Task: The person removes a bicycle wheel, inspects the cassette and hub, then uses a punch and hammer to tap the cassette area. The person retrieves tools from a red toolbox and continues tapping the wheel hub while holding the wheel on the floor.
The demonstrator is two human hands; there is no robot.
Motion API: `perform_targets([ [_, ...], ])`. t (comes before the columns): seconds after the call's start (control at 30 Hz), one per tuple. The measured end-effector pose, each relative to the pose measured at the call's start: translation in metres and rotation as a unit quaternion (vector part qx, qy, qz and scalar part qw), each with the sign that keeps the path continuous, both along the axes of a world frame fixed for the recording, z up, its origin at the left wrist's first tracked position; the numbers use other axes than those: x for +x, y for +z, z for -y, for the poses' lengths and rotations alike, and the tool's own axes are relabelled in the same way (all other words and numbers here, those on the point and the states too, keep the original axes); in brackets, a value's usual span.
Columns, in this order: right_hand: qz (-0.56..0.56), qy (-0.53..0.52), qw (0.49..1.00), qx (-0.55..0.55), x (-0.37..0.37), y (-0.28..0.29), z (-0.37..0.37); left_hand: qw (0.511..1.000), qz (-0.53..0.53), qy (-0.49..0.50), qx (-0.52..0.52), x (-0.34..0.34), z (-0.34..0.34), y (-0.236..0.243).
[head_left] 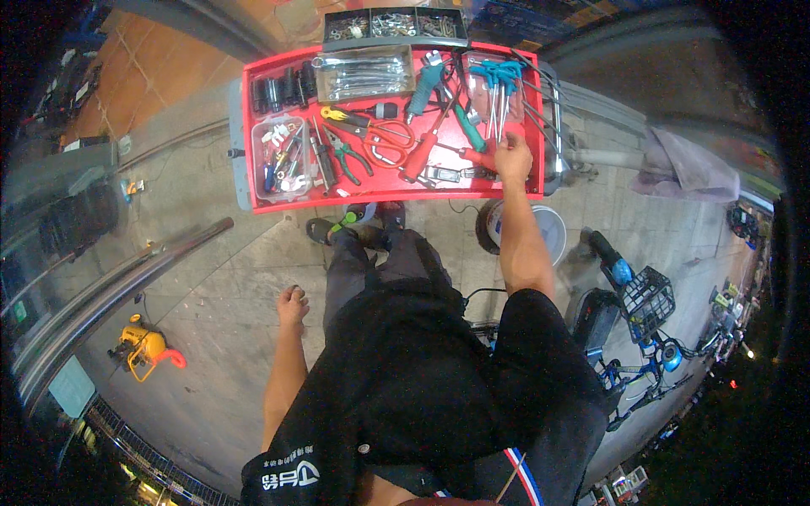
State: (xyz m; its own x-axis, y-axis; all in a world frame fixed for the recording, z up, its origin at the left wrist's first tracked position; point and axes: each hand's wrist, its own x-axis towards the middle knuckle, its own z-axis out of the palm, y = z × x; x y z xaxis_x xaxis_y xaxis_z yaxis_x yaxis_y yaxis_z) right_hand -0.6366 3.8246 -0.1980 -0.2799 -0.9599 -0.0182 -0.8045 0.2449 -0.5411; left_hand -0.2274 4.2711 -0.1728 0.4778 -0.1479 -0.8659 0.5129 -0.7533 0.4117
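Note:
My right hand (513, 160) is over the right part of a red tool tray (396, 202), fingers drawn together. Close by are a red-handled tool (479, 158) and the shafts of several teal T-handle hex keys (496, 74); what the fingers hold, if anything, is hidden. My left hand (292, 305) hangs low at my left side, away from the tray, its fingers curled; a small dark spot shows at them, too small to name. Mid-tray lie red-handled scissors (390, 145), green-handled pliers (348, 160), a teal-handled screwdriver (469, 126) and a teal glue gun (427, 84).
Behind the tray stands a black divided bin (395, 25) of small hardware. Wrenches fill a cardboard box (364, 74), and a clear plastic box (281, 158) holds small parts. A white bucket (544, 234) stands below right, a bicycle (645, 337) farther right, a yellow machine (143, 346) left.

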Motion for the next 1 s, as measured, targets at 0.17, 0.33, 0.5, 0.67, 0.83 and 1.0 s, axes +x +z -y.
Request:
perform_targets([
  [0.17,0.024,0.014,1.000,-0.002,-0.006,-0.001,0.002,1.000,-0.010,-0.012,0.009,-0.005,-0.005,-0.006],
  [0.33,0.068,0.061,0.995,-0.026,0.016,0.002,0.001,1.000,-0.006,-0.011,0.008,-0.010,0.000,-0.008],
  [0.5,0.115,0.137,0.983,-0.028,0.057,0.009,0.000,1.000,0.001,-0.016,-0.002,-0.013,0.013,0.000],
  [0.67,0.093,0.288,0.953,-0.029,0.109,0.020,0.000,0.999,0.027,-0.038,0.012,-0.016,0.015,-0.001],
  [0.83,-0.030,0.350,0.935,0.042,0.151,0.048,0.003,0.999,0.030,-0.033,0.007,-0.018,0.010,-0.002],
  [1.0,-0.060,0.357,0.928,0.091,0.154,0.037,0.016,0.999,0.030,-0.027,0.013,-0.027,0.012,0.009],
])
